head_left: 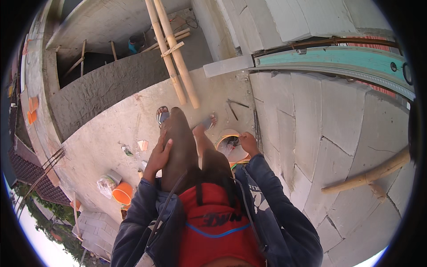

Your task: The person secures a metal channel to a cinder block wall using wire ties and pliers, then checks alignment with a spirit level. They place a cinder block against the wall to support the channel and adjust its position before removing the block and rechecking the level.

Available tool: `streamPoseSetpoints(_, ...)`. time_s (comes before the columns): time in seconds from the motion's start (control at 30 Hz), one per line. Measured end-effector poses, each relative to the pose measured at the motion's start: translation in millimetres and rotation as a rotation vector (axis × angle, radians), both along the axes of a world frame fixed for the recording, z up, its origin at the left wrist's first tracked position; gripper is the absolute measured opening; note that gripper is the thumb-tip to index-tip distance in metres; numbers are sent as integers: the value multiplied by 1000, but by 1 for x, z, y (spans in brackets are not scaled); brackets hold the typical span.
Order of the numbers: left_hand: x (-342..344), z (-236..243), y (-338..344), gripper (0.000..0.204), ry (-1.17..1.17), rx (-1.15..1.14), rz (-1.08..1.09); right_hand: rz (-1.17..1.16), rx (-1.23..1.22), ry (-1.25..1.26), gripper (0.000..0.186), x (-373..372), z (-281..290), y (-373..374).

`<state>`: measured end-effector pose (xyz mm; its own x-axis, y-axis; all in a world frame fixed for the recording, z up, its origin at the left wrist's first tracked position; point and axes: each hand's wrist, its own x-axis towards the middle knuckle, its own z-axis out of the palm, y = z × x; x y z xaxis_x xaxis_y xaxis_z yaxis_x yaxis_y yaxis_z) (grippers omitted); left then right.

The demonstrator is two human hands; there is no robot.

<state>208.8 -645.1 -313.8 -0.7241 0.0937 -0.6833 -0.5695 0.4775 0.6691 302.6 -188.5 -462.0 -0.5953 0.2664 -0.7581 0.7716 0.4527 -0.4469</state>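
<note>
My left hand (159, 156) lies on my left thigh, its fingers stretched out and holding nothing. Beside my right leg stands an orange bucket (219, 142), with greyish contents that I cannot make out clearly. My right hand (249, 143) is closed at the bucket's right rim, fingers curled over the edge. Both forearms are in dark blue sleeves. On the concrete floor beyond the bucket lies a dark, L-shaped bar (232, 109).
Two bamboo poles (174, 58) extend ahead past my sandalled feet. A grey block wall (307, 120) rises at right, with a long turquoise bar (333, 59) along it and a wooden pole (369, 174) jutting out. Another orange bucket (123, 193) and a plastic bag (106, 186) sit left.
</note>
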Motion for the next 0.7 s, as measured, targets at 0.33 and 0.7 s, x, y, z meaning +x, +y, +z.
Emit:
streamPoseSetpoints(0.33,56,-117,-97,113,-470,-139,38,169,256,-155,33,-56,-348,5)
streamPoseSetpoints(0.7,-37,-222,-120,82,-277,-343,-355,289,424,-190,35,-47,-504,-18)
